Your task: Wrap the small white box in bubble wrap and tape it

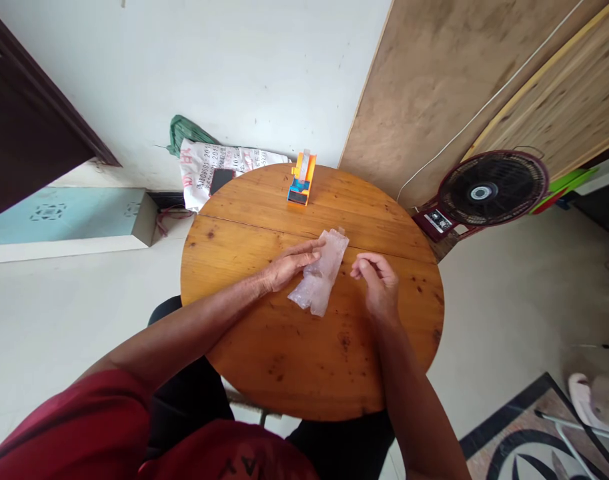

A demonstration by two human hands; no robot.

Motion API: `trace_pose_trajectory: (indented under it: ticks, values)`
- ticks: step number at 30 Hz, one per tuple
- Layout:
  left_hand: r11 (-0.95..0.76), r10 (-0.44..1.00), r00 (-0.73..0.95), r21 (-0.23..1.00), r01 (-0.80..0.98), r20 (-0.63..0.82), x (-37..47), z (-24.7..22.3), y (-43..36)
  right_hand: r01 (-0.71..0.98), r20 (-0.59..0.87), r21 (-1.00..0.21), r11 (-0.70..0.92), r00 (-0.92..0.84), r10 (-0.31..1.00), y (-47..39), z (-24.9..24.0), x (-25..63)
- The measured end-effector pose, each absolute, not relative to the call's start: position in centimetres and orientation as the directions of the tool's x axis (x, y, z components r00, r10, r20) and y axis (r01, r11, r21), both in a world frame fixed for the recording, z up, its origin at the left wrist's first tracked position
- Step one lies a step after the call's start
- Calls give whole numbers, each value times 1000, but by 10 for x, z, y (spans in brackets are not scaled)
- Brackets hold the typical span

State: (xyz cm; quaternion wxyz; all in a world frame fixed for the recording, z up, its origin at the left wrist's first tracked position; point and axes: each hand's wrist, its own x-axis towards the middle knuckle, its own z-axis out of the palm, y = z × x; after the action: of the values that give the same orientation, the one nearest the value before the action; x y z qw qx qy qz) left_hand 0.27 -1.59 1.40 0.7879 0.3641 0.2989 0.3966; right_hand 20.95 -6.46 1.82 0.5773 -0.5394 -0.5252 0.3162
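A translucent, whitish plastic-wrapped bundle lies slanted on the round wooden table, with a small flap of clear film at its top end. My left hand rests against the bundle's left side, fingers stretched out over its edge. To the right of the bundle, apart from it, my right hand is held with its fingers curled and the tips pressed together; whether anything small is between them cannot be made out. An orange and blue tape dispenser stands near the table's far edge.
Behind the table's far left edge are a printed white sack, a dark flat object and a green bag by the wall. A dark red fan stands to the right. My legs are under the near edge.
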Motion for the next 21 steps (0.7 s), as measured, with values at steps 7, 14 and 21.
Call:
trace_pose_trajectory:
  ticks: [7, 14, 21]
  values:
    - [365, 871, 450, 872, -325, -196, 1, 7, -11, 291, 207, -942, 164, 125, 970, -67, 16, 192]
    - [300, 845, 506, 938, -173, -177, 2, 4, -15, 269, 167, -954, 135, 101, 981, -66, 18, 194]
    - [150, 766, 643, 978, -143, -23, 3, 10, -21, 260, 155, -953, 152, -11, 988, -68, 18, 189]
